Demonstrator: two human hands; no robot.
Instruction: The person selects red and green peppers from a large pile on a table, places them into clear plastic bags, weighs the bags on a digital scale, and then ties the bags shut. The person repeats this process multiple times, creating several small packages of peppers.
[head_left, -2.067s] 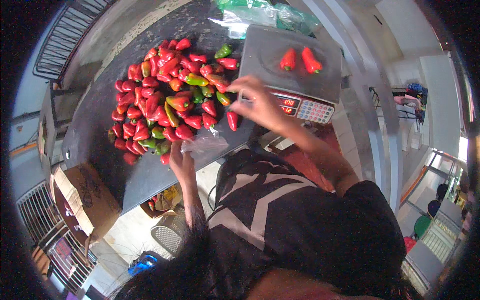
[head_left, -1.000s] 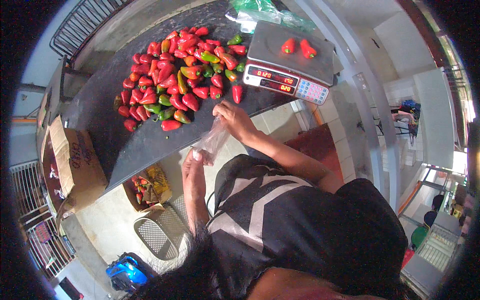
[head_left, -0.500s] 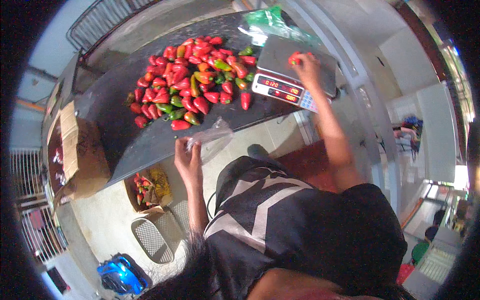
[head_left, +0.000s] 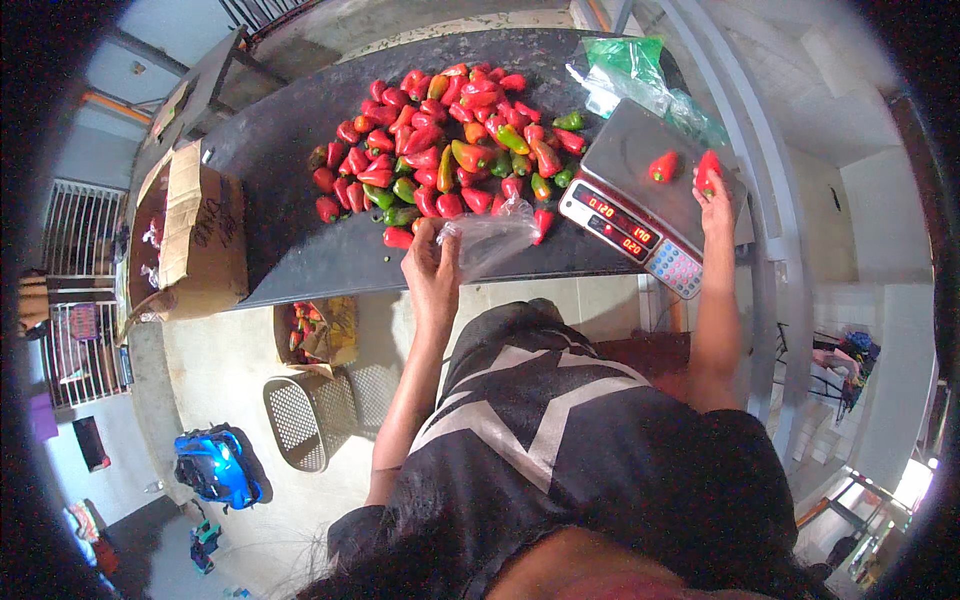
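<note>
A clear plastic bag [head_left: 488, 242] is gripped by my left hand [head_left: 432, 255] at the table's front edge, just below the pile of red, green and orange peppers [head_left: 440, 135]. My right hand [head_left: 714, 207] has its fingers closed on a red pepper [head_left: 709, 172] at the right side of the scale's steel plate [head_left: 625, 145]. A second red pepper [head_left: 663, 167] rests on that plate. The scale's keypad and lit display [head_left: 675, 268] face me, and one loose red pepper [head_left: 543, 225] lies beside the scale's left end.
Green and clear plastic bags [head_left: 625, 75] lie behind the scale on the dark table [head_left: 285, 250]. A cardboard box [head_left: 195, 235] stands at the left end. Below are a box with peppers [head_left: 315, 340], a plastic basket [head_left: 300, 420] and a blue object [head_left: 215, 470]. Metal posts [head_left: 790, 340] rise at right.
My right hand left the bag, reached onto the scale and closed on the right-hand pepper. My left hand rose toward the pile with the bag. The whole view has shifted.
</note>
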